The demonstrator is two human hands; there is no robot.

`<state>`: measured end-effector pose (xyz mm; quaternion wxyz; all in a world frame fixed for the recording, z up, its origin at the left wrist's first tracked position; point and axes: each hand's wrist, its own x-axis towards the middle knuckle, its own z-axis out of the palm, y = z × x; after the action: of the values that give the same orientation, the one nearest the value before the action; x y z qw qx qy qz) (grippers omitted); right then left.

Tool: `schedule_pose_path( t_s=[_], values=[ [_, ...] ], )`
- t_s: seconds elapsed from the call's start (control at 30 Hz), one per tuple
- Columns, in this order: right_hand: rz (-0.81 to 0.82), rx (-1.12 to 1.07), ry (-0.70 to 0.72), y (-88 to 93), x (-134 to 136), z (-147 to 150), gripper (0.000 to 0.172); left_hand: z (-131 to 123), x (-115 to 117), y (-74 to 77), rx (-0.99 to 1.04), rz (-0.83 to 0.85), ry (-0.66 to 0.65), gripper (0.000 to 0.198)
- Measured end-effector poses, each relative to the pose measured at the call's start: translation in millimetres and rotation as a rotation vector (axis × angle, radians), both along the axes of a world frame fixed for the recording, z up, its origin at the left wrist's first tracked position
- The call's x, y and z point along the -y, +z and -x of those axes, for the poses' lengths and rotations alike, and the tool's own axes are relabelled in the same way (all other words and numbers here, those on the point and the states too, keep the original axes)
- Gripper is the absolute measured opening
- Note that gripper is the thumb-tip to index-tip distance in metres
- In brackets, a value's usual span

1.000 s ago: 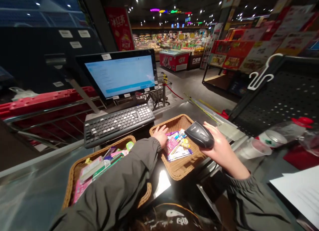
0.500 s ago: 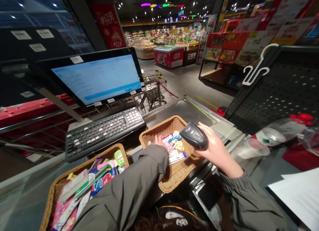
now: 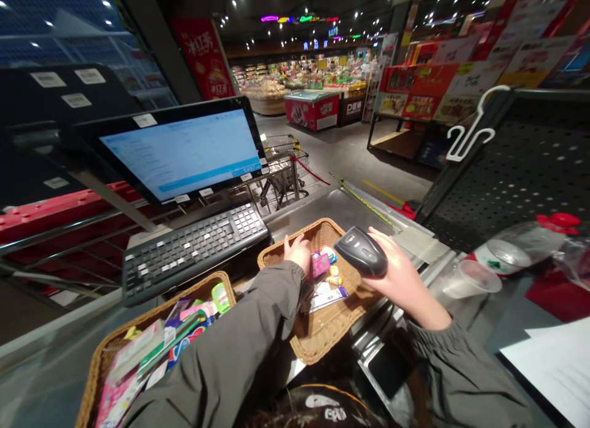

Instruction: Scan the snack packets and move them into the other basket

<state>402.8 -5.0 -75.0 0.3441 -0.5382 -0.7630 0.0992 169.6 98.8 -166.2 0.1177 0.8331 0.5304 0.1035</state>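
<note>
Right hand (image 3: 394,277): fingers wrapped round black handheld barcode scanner (image 3: 362,251), above brown wicker basket (image 3: 318,348) on grey desk (image 3: 332,203). Left hand (image 3: 297,251): fingers grip small pink packet (image 3: 319,263) inside basket, just beside scanner.

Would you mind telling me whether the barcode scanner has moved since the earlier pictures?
No, not noticeably: the barcode scanner in the right hand still hovers over the right rim of the wicker basket, as before.

counter (image 3: 322,208) | far basket (image 3: 322,349) | near basket (image 3: 94,369) | plastic cup (image 3: 470,278) | paper (image 3: 553,360)
</note>
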Motion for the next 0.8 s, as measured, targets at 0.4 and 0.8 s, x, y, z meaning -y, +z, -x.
schedule_pose_path(
  t_s=[0.4, 0.8],
  values=[
    [-0.201, 0.077, 0.067, 30.8, 23.2, 40.3, 0.054, 88.7, 53.0, 147.3, 0.046, -0.599, 0.114, 0.020],
    [-0.292, 0.182, 0.274, 63.5, 58.7, 115.2, 0.047, 178.2, 117.7, 171.8, 0.071, -0.646, 0.309, 0.018]
  ],
)
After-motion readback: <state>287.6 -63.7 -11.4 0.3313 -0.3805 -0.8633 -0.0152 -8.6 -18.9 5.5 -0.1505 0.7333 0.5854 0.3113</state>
